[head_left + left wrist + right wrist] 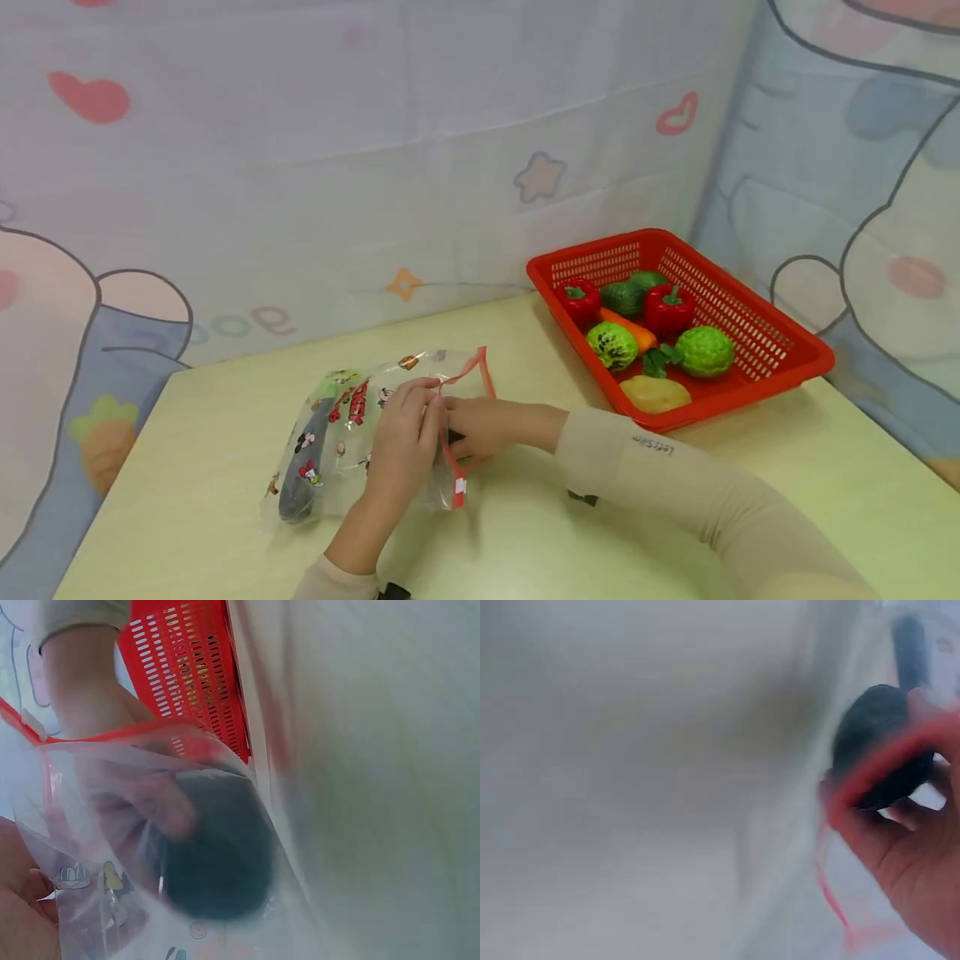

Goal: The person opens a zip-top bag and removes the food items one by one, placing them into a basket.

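A clear zip bag (375, 425) with cartoon prints and a red zip edge lies on the table. Inside its far-left end is a long dark thing shaped like an eggplant (300, 487). My left hand (401, 442) grips the bag near its mouth. Through that mouth reaches my right hand (476, 421), its fingers round a dark green rounded object (874, 720), possibly an avocado. In the left wrist view this dark object (221, 855) shows blurred through the plastic. The right wrist view has the red bag edge crossing in front of it.
A red basket (795, 375) at the back right holds red peppers (670, 310), a carrot (633, 332), a potato (655, 394) and several green vegetables. A printed cloth (300, 167) hangs behind the pale table (172, 467).
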`<state>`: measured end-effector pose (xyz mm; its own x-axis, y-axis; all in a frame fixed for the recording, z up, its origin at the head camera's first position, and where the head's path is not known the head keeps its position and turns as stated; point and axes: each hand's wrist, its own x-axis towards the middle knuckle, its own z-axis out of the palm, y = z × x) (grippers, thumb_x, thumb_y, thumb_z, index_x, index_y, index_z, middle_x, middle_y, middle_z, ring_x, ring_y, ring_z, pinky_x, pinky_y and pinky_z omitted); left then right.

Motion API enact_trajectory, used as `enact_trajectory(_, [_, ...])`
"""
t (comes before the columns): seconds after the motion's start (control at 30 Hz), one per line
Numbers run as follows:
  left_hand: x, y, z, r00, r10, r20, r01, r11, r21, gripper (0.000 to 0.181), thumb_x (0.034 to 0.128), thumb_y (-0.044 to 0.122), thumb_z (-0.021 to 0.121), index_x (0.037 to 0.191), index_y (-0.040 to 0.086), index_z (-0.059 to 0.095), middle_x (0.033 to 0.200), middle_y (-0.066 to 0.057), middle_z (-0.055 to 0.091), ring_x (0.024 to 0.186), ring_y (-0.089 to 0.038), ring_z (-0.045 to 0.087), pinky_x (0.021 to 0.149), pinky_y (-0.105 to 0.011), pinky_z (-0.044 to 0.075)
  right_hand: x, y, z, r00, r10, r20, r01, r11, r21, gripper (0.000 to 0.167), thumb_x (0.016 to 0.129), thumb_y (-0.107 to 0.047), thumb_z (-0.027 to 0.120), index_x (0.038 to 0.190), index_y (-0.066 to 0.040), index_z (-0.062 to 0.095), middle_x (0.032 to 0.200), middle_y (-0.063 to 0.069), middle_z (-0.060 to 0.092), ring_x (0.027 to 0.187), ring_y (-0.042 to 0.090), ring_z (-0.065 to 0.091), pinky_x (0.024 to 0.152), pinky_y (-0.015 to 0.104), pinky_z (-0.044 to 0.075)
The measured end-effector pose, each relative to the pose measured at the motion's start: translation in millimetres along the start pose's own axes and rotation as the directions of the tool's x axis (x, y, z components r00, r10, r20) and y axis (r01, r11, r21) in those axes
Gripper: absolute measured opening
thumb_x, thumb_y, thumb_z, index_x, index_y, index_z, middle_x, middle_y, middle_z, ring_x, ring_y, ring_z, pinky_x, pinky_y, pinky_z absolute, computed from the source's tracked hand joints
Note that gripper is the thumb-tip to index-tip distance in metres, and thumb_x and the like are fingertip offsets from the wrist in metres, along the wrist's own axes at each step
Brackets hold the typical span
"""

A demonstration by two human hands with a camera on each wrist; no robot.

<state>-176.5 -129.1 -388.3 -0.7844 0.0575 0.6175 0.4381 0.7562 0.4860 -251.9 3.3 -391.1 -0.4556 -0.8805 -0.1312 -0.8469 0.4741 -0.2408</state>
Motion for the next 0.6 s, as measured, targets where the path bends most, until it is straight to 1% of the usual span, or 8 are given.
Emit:
enact_trajectory(0.07, [0.3, -2.0, -0.3, 1.000, -0.007, 0.008, 0.007, 1.000, 0.008, 0.013, 0.0924, 0.012, 0.053, 0.083, 0.006, 0.059, 0.112, -0.007, 0.061, 0.105, -0.025, 0.057, 0.083, -0.039, 0.048, -17.4, 1.2, -14.7, 0.996, 0.087, 0.007, -0.087, 0.996, 0.019, 0.052, 0.088, -0.028, 0.060, 0.135, -0.014, 0.041, 0.129, 0.004, 0.048, 0.108, 0.016, 0.052, 0.093, 0.027, 0.043])
enact_trajectory(0.13, [0.1, -3.3, -1.2, 1.000, -0.017, 0.014, 0.017, 1.000, 0.017, 0.013, 0.0921, 0.013, 0.053, 0.082, 0.006, 0.058, 0.113, -0.007, 0.061, 0.105, -0.026, 0.057, 0.084, -0.040, 0.048, -36.1, 1.0, -30.1, 0.989, 0.149, 0.017, -0.149, 0.989, 0.005, 0.057, 0.087, -0.033, 0.060, 0.137, -0.017, 0.039, 0.126, 0.003, 0.049, 0.102, 0.016, 0.054, 0.087, 0.029, 0.045])
enact_trajectory(0.2, [-0.1, -4.6, -2.2, 0.999, -0.028, 0.018, 0.027, 0.999, 0.026, 0.012, 0.0915, 0.013, 0.054, 0.082, 0.006, 0.058, 0.112, -0.007, 0.062, 0.105, -0.026, 0.057, 0.085, -0.040, 0.047, -55.2, -1.1, -46.7, 0.983, 0.184, 0.010, -0.184, 0.983, -0.012, 0.060, 0.087, -0.035, 0.060, 0.140, -0.020, 0.036, 0.126, 0.001, 0.050, 0.098, 0.017, 0.055, 0.083, 0.031, 0.047])
enact_trajectory(0.3, [-0.6, -6.3, -3.5, 0.999, -0.036, 0.024, 0.035, 0.999, 0.034, 0.012, 0.0910, 0.012, 0.055, 0.081, 0.007, 0.058, 0.113, -0.007, 0.062, 0.105, -0.026, 0.057, 0.083, -0.040, 0.047, -83.8, -0.6, -69.1, 0.976, 0.211, -0.048, -0.212, 0.977, -0.018, 0.062, 0.087, -0.036, 0.060, 0.141, -0.022, 0.034, 0.128, 0.002, 0.049, 0.100, 0.018, 0.055, 0.081, 0.033, 0.048])
enact_trajectory(0.37, [-1.0, -7.5, -3.5, 0.999, -0.034, 0.028, 0.033, 0.999, 0.036, 0.012, 0.0909, 0.012, 0.055, 0.080, 0.007, 0.058, 0.113, -0.006, 0.062, 0.104, -0.025, 0.056, 0.079, -0.038, 0.047, -103.7, 5.2, -83.8, 0.963, 0.247, -0.103, -0.252, 0.967, -0.031, 0.063, 0.086, -0.038, 0.061, 0.141, -0.023, 0.034, 0.132, 0.002, 0.048, 0.107, 0.021, 0.054, 0.085, 0.037, 0.049])
enact_trajectory(0.43, [-1.4, -8.3, -3.4, 0.999, -0.023, 0.030, 0.022, 0.999, 0.033, 0.012, 0.0907, 0.012, 0.055, 0.080, 0.006, 0.057, 0.113, -0.006, 0.062, 0.103, -0.025, 0.057, 0.076, -0.037, 0.047, -124.2, 17.8, -98.2, 0.941, 0.296, -0.163, -0.308, 0.950, -0.051, 0.063, 0.084, -0.039, 0.062, 0.140, -0.023, 0.037, 0.130, 0.005, 0.051, 0.110, 0.023, 0.051, 0.086, 0.041, 0.047])
enact_trajectory(0.5, [-1.5, -8.9, -3.3, 1.000, -0.015, 0.026, 0.014, 0.999, 0.031, 0.012, 0.0906, 0.012, 0.055, 0.081, 0.006, 0.058, 0.113, -0.007, 0.061, 0.103, -0.026, 0.056, 0.075, -0.037, 0.047, -144.5, 35.5, -110.7, 0.908, 0.361, -0.212, -0.381, 0.922, -0.063, 0.061, 0.083, -0.038, 0.063, 0.138, -0.021, 0.041, 0.130, 0.009, 0.052, 0.114, 0.028, 0.048, 0.088, 0.047, 0.046])
enact_trajectory(0.6, [-1.1, -9.8, -3.0, 1.000, -0.009, 0.016, 0.008, 0.999, 0.032, 0.011, 0.0901, 0.011, 0.056, 0.081, 0.006, 0.058, 0.113, -0.007, 0.062, 0.104, -0.026, 0.056, 0.078, -0.038, 0.047, -170.1, 65.7, -119.9, 0.857, 0.464, -0.222, -0.488, 0.870, -0.065, 0.058, 0.082, -0.034, 0.064, 0.135, -0.016, 0.046, 0.126, 0.014, 0.055, 0.108, 0.033, 0.050, 0.086, 0.049, 0.044])
